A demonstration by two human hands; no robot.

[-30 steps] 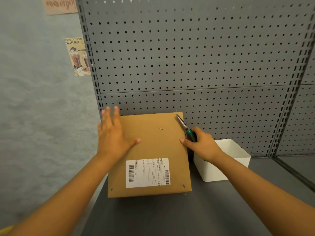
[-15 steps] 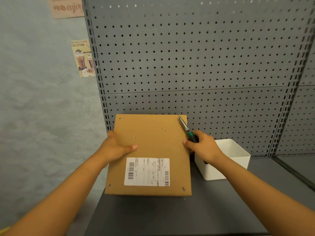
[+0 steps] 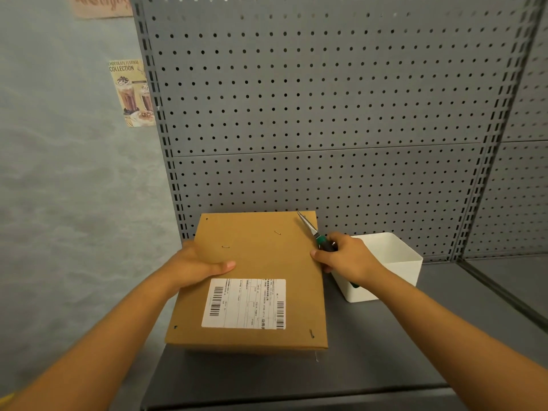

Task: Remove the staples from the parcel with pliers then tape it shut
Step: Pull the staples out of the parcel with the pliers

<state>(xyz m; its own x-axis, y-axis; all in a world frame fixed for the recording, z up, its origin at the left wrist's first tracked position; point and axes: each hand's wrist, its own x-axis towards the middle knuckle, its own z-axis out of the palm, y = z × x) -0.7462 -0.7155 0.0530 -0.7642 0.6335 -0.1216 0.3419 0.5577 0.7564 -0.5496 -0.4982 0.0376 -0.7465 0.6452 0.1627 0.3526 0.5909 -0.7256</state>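
Flat brown cardboard parcel [image 3: 255,280] lies on the grey shelf [image 3: 370,351], left of the white bin [image 3: 397,262]. Left hand [image 3: 192,266] clamps its left edge, thumb on top. Right hand [image 3: 345,256] is closed around green-handled pliers [image 3: 314,234], slim metal tips over the parcel's far right corner.

Parcel [image 3: 261,262]: plain tan-brown cardboard. Shipping label [image 3: 244,304]: white, printed with black barcodes, ruled lines and small text. Staples [image 3: 226,247]: thin metallic grey. Pliers [image 3: 314,234]: silver metal nose, green collar, black grip. Bin [image 3: 394,262]: plain white. Shelf [image 3: 385,351]: uniform dark grey. Pegboard back panel [image 3: 326,114]: mid grey, regular grid of small dark round holes, slotted uprights at the sides. Wall [image 3: 59,173]: mottled blue-grey. Poster [image 3: 132,93]: beige, white lettering, brown iced drinks pictured.
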